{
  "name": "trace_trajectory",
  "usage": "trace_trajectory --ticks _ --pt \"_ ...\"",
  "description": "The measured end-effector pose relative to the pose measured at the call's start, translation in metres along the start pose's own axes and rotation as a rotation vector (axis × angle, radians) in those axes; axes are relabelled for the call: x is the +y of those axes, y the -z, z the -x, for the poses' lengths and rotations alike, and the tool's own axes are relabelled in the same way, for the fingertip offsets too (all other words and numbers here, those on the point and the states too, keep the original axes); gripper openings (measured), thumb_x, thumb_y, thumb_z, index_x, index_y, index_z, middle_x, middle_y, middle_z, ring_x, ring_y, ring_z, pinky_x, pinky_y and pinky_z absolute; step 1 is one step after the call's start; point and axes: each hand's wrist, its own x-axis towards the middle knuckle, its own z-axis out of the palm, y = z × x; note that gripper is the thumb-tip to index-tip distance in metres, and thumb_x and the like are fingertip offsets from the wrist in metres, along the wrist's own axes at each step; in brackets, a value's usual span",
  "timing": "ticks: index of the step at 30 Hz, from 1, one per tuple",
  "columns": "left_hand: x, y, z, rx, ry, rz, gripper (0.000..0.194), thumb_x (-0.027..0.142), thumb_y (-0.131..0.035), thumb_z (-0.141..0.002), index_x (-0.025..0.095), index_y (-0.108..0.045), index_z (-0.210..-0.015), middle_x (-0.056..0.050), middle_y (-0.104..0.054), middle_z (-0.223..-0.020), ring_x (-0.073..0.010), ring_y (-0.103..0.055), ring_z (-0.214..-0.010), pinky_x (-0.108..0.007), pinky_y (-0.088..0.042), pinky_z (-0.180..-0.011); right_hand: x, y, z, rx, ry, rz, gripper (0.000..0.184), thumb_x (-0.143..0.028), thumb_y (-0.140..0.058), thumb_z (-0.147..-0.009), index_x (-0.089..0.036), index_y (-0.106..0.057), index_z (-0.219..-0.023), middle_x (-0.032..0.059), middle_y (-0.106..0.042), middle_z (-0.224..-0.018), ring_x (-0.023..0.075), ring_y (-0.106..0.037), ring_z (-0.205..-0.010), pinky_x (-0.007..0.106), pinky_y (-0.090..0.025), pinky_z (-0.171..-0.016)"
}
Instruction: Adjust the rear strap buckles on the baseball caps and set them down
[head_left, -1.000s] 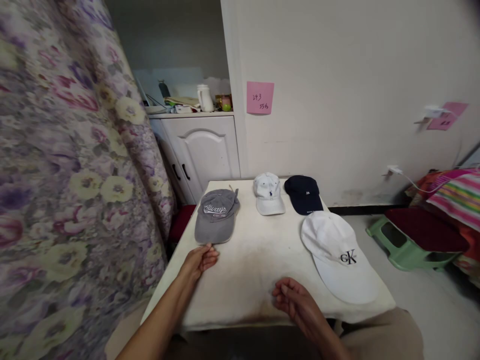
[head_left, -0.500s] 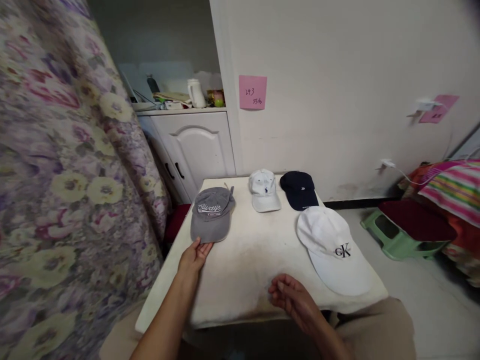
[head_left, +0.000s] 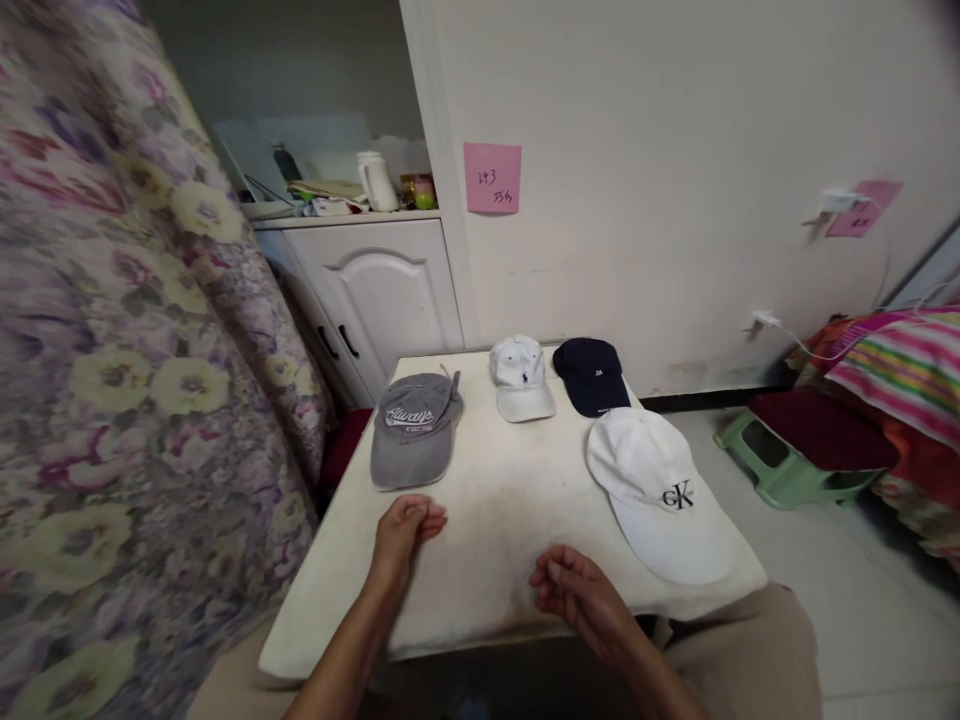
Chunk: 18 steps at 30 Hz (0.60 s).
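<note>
My left hand [head_left: 407, 528] is just in front of the brim of a grey cap [head_left: 415, 440] with white "Always" lettering, no longer touching it. Its fingers are loosely bent and hold nothing. Near the table's front edge, my right hand [head_left: 577, 592] hovers with half-curled fingers, also holding nothing. To its right lies a large white cap [head_left: 652, 470] with black "CK" letters, brim toward me. At the back are a small pale cap [head_left: 521, 375] with a dark blue emblem and a navy cap [head_left: 592, 372] side by side.
A small table [head_left: 480, 590] with a cream cover stands against the wall. Floral curtain [head_left: 142, 400] hangs at the left, a white cabinet [head_left: 375, 290] behind it. A green stool [head_left: 787, 465] with a dark red top is at the right, beside a striped cloth [head_left: 915, 370].
My left hand has let go of the grey cap's brim and drawn back toward me, fingers curling in. My right hand stays nearly in place. The view has shifted slightly.
</note>
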Motion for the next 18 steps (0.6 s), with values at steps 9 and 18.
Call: trace_trajectory --ticks 9,18 --pt "0.015 -0.001 -0.057 0.134 -0.545 -0.584 0.065 0.034 -0.068 -0.082 0.013 -0.051 -0.141 -0.018 -0.019 -0.166 -0.037 -0.005 -0.153 -0.056 -0.001 -0.121 -0.015 -0.021 -0.05 0.04 0.03 0.164 0.036 -0.043 -0.087 -0.068 -0.014 -0.07 -0.082 0.0055 -0.072 -0.077 0.0121 -0.061 -0.062 0.027 -0.048 -0.064" --pt "-0.014 0.006 -0.07 0.205 -0.683 -0.798 0.068 0.042 -0.058 -0.09 0.016 -0.038 -0.15 -0.021 -0.022 -0.164 -0.0383 -0.016 -0.151 -0.056 -0.014 -0.12 -0.013 -0.065 -0.198 0.108 0.065 0.282 0.023 -0.034 -0.071 -0.09 -0.012 -0.067 -0.099 0.0054 -0.07 -0.093 0.016 -0.066 -0.078 0.032 -0.056 -0.072"
